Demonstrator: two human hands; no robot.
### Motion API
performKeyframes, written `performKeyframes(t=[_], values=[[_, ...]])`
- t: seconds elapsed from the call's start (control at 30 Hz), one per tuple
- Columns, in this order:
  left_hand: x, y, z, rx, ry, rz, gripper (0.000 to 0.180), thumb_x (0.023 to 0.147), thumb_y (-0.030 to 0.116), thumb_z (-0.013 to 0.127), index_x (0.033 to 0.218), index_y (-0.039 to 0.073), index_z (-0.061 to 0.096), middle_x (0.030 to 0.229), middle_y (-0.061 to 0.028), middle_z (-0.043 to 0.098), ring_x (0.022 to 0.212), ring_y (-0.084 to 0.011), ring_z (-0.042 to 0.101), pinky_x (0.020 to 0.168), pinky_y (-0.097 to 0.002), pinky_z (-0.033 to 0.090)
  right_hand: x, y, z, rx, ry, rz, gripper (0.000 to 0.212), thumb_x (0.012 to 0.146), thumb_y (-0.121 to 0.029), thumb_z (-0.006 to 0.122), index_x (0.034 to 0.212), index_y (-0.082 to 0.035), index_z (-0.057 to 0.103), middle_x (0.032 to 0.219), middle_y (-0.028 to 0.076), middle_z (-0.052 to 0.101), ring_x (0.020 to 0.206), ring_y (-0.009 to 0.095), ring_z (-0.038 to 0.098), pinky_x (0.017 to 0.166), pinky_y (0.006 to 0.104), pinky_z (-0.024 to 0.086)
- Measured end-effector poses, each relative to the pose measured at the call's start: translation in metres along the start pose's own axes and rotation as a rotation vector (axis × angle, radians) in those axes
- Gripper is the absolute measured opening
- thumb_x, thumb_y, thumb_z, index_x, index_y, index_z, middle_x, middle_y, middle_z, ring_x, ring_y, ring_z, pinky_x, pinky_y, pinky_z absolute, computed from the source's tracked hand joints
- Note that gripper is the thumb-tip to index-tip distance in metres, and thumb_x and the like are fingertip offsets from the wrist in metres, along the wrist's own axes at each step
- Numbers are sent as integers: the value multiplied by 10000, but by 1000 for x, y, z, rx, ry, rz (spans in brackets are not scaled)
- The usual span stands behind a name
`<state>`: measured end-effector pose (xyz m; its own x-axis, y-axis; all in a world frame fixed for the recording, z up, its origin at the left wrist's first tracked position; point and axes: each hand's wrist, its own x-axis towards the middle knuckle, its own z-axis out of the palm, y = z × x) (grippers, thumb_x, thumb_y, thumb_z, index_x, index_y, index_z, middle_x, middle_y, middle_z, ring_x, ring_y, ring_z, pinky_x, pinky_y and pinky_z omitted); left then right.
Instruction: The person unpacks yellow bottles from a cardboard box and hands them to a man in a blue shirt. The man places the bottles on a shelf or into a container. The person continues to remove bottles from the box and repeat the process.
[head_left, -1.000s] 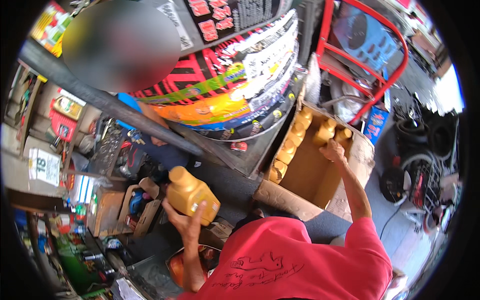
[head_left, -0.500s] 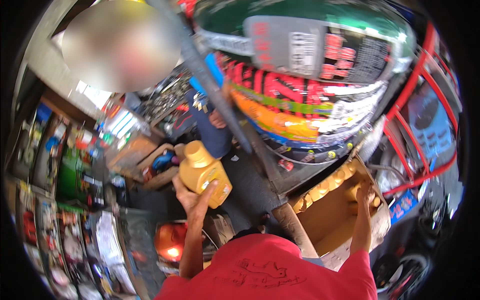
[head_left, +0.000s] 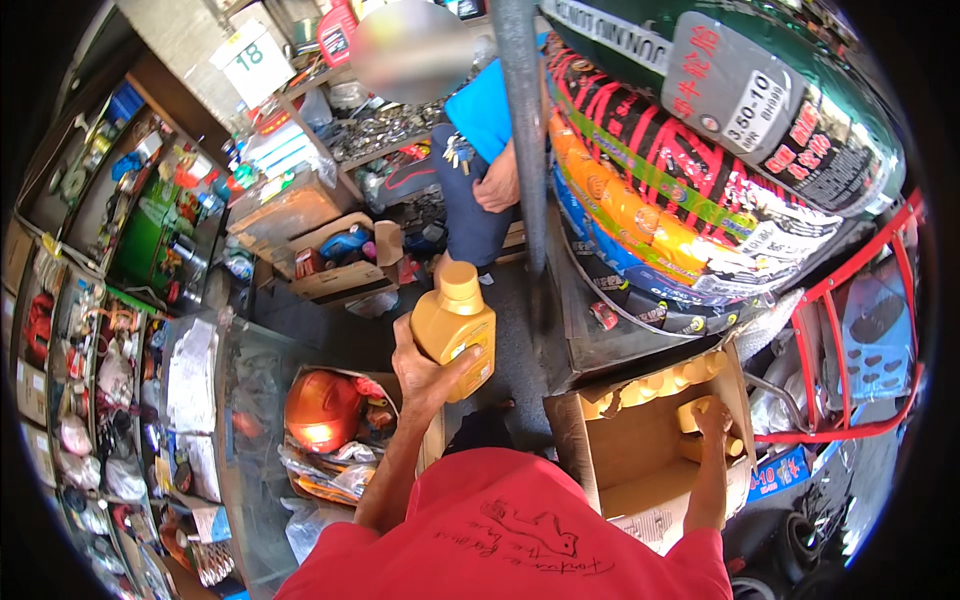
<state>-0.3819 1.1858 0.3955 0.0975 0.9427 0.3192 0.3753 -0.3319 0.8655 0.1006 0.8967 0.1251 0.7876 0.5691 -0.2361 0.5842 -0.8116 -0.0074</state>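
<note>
The left hand (head_left: 425, 366) is wrapped around a gold bottle (head_left: 457, 328) near the middle, thumb on its front, while at 4 o'clock the right hand (head_left: 713, 420) reaches into a box (head_left: 572, 445) and touches a second bottle (head_left: 686, 413) (I can't tell how tight those fingers are). If the left thumb slips on the smooth side, the gold bottle could drop, and a bump inside the box could knock things about. Below is a dark floor (head_left: 520, 350), with tires (head_left: 640, 200) at 2 o'clock, another person's leg (head_left: 470, 225) at 12 and full shelves (head_left: 170, 110) around 9 to 10.

Red short-sleeved shirt (head_left: 470, 500); black line drawing (head_left: 532, 527), script lettering (head_left: 540, 551). Bare forearms (head_left: 396, 468).
</note>
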Motion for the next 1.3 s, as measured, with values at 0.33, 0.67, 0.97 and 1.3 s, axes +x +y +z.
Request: performKeyframes(t=[0.33, 0.67, 0.97, 1.3], values=[[66, -17, 9, -164, -54, 69, 791, 630, 137, 920, 1263, 18, 460, 1138, -145, 651, 1010, -227, 659, 908, -380, 540, -67, -75, 9, -65, -40, 91, 416, 784, -383, 745, 1012, -66, 600, 923, 181, 723, 864, 342, 718, 777, 437, 564], [151, -16, 45, -376, -189, 163, 765, 648, 128, 910, 1242, 14, 441, 1114, -147, 614, 999, -231, 619, 890, -411, 517, -139, -145, 6, 84, -140, 257, 481, 754, -422, 760, 1007, -38, 621, 894, 199, 719, 896, 354, 703, 814, 466, 533], [208, -30, 82, -482, -269, 127, 785, 645, 104, 913, 1266, 19, 440, 1134, -142, 612, 1012, -227, 612, 894, -411, 521, -156, -178, 22, 178, -58, 411, 501, 730, -383, 776, 1055, -48, 593, 945, 193, 714, 948, 356, 690, 857, 469, 514], [263, -38, 152, -344, -137, 336, 763, 634, 188, 941, 1217, 11, 481, 1134, -143, 594, 1037, -286, 571, 934, -422, 470, -164, -213, 14, 311, 100, 530, 388, 721, -332, 783, 969, -62, 654, 907, 160, 718, 891, 324, 717, 781, 435, 558]])
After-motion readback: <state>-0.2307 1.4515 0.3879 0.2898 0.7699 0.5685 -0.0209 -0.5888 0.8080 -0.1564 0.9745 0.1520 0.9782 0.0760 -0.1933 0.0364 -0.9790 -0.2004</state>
